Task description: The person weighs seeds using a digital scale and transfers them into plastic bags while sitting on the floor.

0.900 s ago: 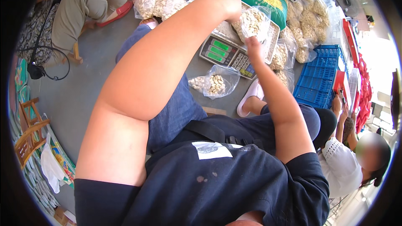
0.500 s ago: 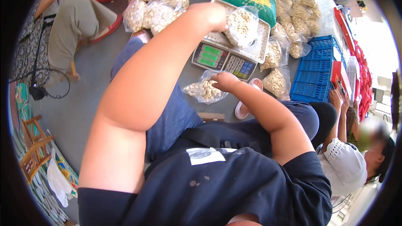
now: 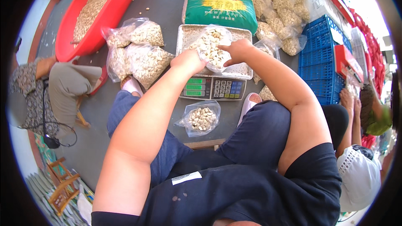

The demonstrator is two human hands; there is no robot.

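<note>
Your left hand (image 3: pixel 189 62) is holding the edge of a crinkly, clear bag of pale beans (image 3: pixel 213 42), which is sitting on the scale's speckled tray (image 3: pixel 242 71). Your right hand (image 3: pixel 230 54) is spreading its thumb and fingers over it. One smaller bag (image 3: pixel 202 118) is lying on the smooth gray floor (image 3: pixel 230 112); four fat bags (image 3: pixel 145 60) are clumping near one red tub (image 3: pixel 121 4).

- The camera, the left of two on my head, looks steeply down and forward to my left hand (image 3: pixel 188 61) and right hand (image 3: pixel 238 53) at the bag (image 3: pixel 212 44).
- My grip sits just above mid-view, farther off than my shirt (image 3: pixel 238 188), which fills the lower edge.
- The fisheye sweeps wide: basin (image 3: pixel 121 6) beyond the grip leftward, crate (image 3: pixel 314 60) to its right.
</note>
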